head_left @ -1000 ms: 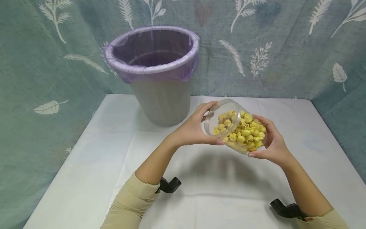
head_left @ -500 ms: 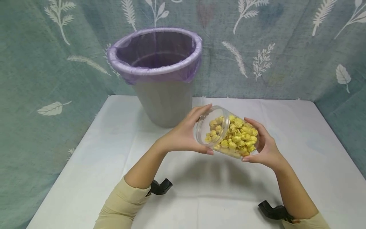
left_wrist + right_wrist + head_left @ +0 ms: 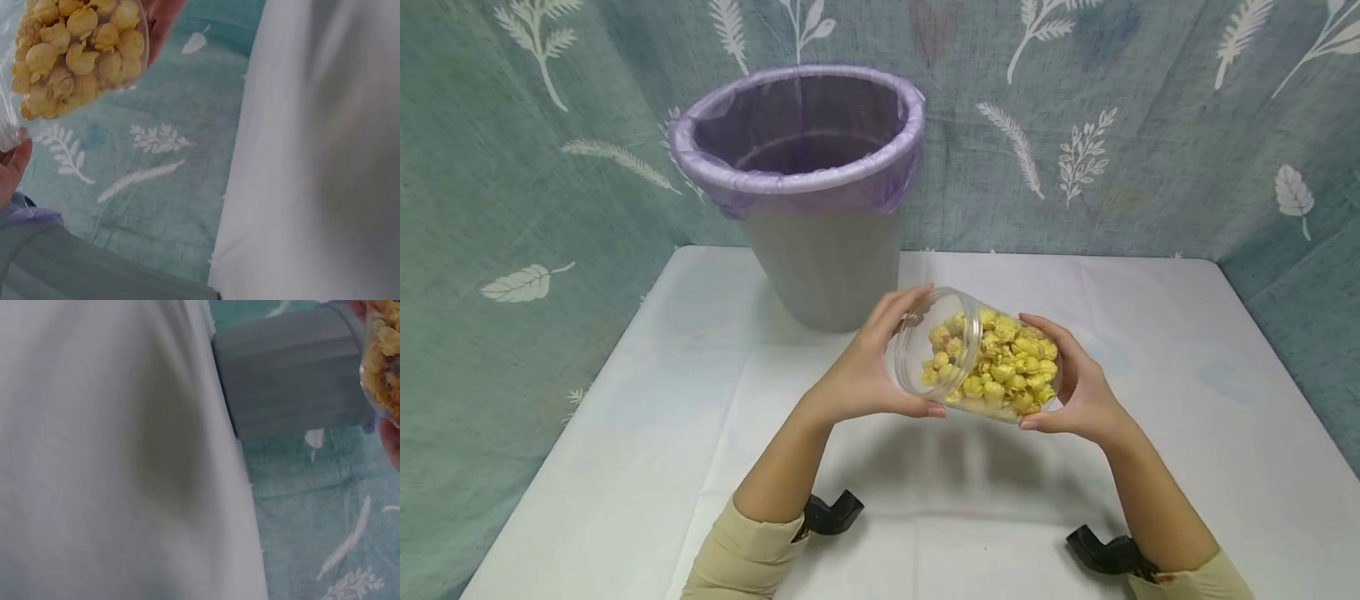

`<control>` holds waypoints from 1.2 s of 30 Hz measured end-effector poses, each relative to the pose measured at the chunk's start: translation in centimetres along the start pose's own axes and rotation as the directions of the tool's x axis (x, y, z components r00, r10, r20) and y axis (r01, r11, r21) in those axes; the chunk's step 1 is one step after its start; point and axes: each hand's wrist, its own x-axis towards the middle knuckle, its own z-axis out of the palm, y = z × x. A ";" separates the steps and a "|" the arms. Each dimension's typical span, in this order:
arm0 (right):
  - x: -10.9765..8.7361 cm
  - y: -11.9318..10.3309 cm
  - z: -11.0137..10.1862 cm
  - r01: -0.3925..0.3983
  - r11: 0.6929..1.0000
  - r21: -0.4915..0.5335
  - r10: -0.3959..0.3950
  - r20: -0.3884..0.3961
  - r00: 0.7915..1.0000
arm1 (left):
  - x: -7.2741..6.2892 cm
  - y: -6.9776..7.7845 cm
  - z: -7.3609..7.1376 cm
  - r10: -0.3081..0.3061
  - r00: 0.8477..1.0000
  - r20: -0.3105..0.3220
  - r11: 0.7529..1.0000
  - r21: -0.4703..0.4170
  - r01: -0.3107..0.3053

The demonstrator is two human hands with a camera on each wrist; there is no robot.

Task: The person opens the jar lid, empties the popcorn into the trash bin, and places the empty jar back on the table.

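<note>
A clear wide-mouthed jar (image 3: 977, 400) of yellow popcorn (image 3: 1007, 362) is held in the air above the table, lying on its side with its lidless mouth toward the left. My left hand (image 3: 861, 371) grips it around the rim, thumb below and fingers above. Around the base end, my right hand (image 3: 1082, 387) holds it the same way. Popcorn (image 3: 81, 53) fills much of the jar in the left wrist view, with left fingertips (image 3: 15, 162) at the rim. Only part of the jar shows at the right edge of the right wrist view.
A grey bin (image 3: 827, 267) with a purple bag (image 3: 805, 182) folded over its rim stands at the back left, behind my left hand. White cloth covers the table (image 3: 625, 433). A green leaf-patterned curtain (image 3: 1150, 167) hangs behind and at the sides.
Both hands have moved left and slightly down with the jar, bringing it nearer to the bin's side. The popcorn stays inside, and the grip of both hands looks the same.
</note>
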 end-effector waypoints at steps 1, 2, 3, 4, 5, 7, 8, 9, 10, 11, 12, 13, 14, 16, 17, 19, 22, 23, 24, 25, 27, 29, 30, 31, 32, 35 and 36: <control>0.0 0.1 0.1 0.008 1.000 0.020 -0.007 -0.002 1.000 | -0.1 0.0 0.1 -0.002 1.000 -0.016 1.000 -0.008 0.001; 0.0 0.3 0.3 0.018 0.999 0.038 -0.018 -0.004 1.000 | -0.2 0.0 0.3 -0.010 0.999 -0.032 1.000 -0.018 0.009; 0.0 0.4 0.4 0.014 0.998 0.058 -0.014 -0.008 1.000 | -0.4 0.1 0.4 -0.021 0.999 -0.049 0.999 -0.025 0.019; 0.0 0.5 0.6 0.013 0.997 0.070 -0.012 -0.009 1.000 | -0.5 0.2 0.5 -0.029 0.998 -0.064 0.999 -0.031 0.028; 0.1 0.6 0.7 0.014 0.997 0.081 -0.013 -0.011 1.000 | -0.7 0.3 0.6 -0.039 0.996 -0.077 0.999 -0.035 0.036; 0.1 0.6 0.8 0.001 0.994 0.106 0.000 -0.011 1.000 | -0.8 0.4 0.8 -0.045 0.994 -0.098 0.998 -0.041 0.041; 0.2 0.6 0.9 0.008 0.994 0.106 -0.007 -0.008 1.000 | -0.9 0.5 0.9 -0.045 0.993 -0.107 0.998 -0.045 0.041; 0.2 0.6 0.9 0.009 0.994 0.109 -0.008 -0.005 1.000 | -1.0 0.5 0.9 -0.042 0.992 -0.115 0.998 -0.050 0.036; 0.2 0.5 0.9 0.006 0.994 0.110 -0.006 0.000 1.000 | -1.0 0.6 1.0 -0.036 0.992 -0.121 0.998 -0.061 0.029; 0.1 0.5 0.9 -0.001 0.994 0.109 0.001 0.006 1.000 | -1.0 0.6 1.0 -0.032 0.991 -0.127 0.997 -0.079 0.022; 0.1 0.5 0.9 -0.017 0.994 0.109 0.015 0.012 1.000 | -0.9 0.5 1.1 -0.024 0.991 -0.131 0.995 -0.097 0.011; 0.0 0.5 1.0 -0.037 0.994 0.104 0.036 0.016 0.999 | -0.9 0.5 1.2 -0.018 0.991 -0.133 0.993 -0.117 0.002; 0.0 0.5 1.0 -0.053 0.994 0.096 0.051 0.020 0.998 | -0.9 0.4 1.2 -0.010 0.991 -0.136 0.991 -0.132 -0.008; -0.2 0.4 1.1 -0.090 0.994 0.065 0.088 0.024 0.996 | -0.9 0.3 1.3 0.003 0.990 -0.141 0.986 -0.165 -0.026; -0.2 0.4 1.1 -0.103 0.994 0.045 0.102 0.029 0.994 | -0.9 0.2 1.3 0.010 0.990 -0.143 0.983 -0.178 -0.036; -0.3 0.5 1.2 -0.131 0.991 0.027 0.129 0.045 0.991 | -1.0 0.2 1.4 0.022 0.989 -0.144 0.980 -0.194 -0.050; -0.2 0.5 1.4 -0.153 0.988 0.030 0.150 0.079 0.986 | -1.2 0.3 1.5 0.037 0.989 -0.145 0.976 -0.207 -0.067; -0.2 0.6 1.4 -0.160 0.986 0.046 0.155 0.090 0.984 | -1.2 0.4 1.5 0.039 0.989 -0.143 0.976 -0.207 -0.068; -0.2 0.6 1.4 -0.164 0.984 0.066 0.158 0.093 0.983 | -1.3 0.5 1.6 0.036 0.990 -0.139 0.976 -0.208 -0.065; -0.2 0.6 1.4 -0.162 0.984 0.078 0.155 0.090 0.984 | -1.3 0.5 1.6 0.031 0.990 -0.135 0.976 -0.211 -0.060; -0.2 0.6 1.5 -0.141 0.987 0.082 0.136 0.071 0.988 | -1.3 0.6 1.5 0.020 0.993 -0.119 0.977 -0.208 -0.045; -0.1 0.6 1.5 -0.108 0.993 0.051 0.105 0.042 0.994 | -1.4 0.6 1.2 0.015 0.996 -0.089 0.977 -0.210 -0.034; -0.1 0.5 1.5 -0.098 0.994 0.045 0.097 0.032 0.995 | -1.5 0.6 1.0 0.025 0.997 -0.072 0.978 -0.203 -0.040; -0.1 0.4 1.6 -0.088 0.996 0.028 0.087 0.022 0.996 | -1.6 0.6 0.8 0.042 0.998 -0.054 0.980 -0.194 -0.051; -0.1 0.3 1.6 -0.081 0.997 0.011 0.080 0.016 0.997 | -1.6 0.5 0.6 0.059 0.998 -0.036 0.980 -0.190 -0.065; -0.1 -0.1 1.6 -0.098 0.995 0.006 0.098 0.018 0.995 | -1.6 0.2 0.2 0.118 0.993 0.009 0.973 -0.200 -0.114; -0.1 -0.2 1.6 -0.103 0.995 0.004 0.102 0.021 0.995 | -1.5 0.1 0.1 0.126 0.992 0.016 0.971 -0.206 -0.121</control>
